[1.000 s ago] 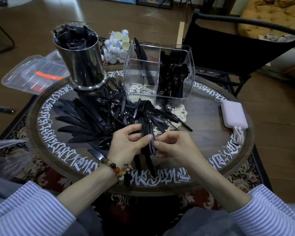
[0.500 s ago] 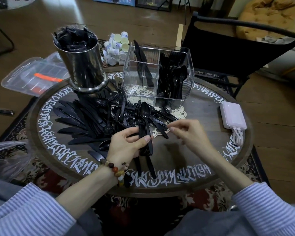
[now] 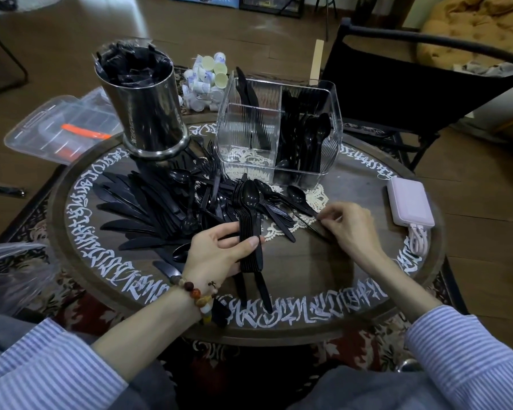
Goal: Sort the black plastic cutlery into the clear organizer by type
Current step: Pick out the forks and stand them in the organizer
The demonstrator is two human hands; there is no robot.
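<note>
Spoons (image 3: 249, 226): nested stack, left hand (image 3: 219, 253) gripping handles, gathered for one transfer. Right hand (image 3: 347, 226) pinching loose spoon (image 3: 301, 199) just before organizer (image 3: 332, 119). Loose cutlery (image 3: 148, 208) left of organizer, on desk (image 3: 323, 279).

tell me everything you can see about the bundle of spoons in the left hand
The bundle of spoons is a nested stack of glossy black plastic spoons, bowls facing up and pointing away from the person, toward the clear organizer. The left hand grips it around the handles, thumb across the top. The handle ends stick out below the hand toward the table's near edge. The top bowl catches a highlight. It lies over the loose cutlery pile; the exact spoon count cannot be told.
</note>
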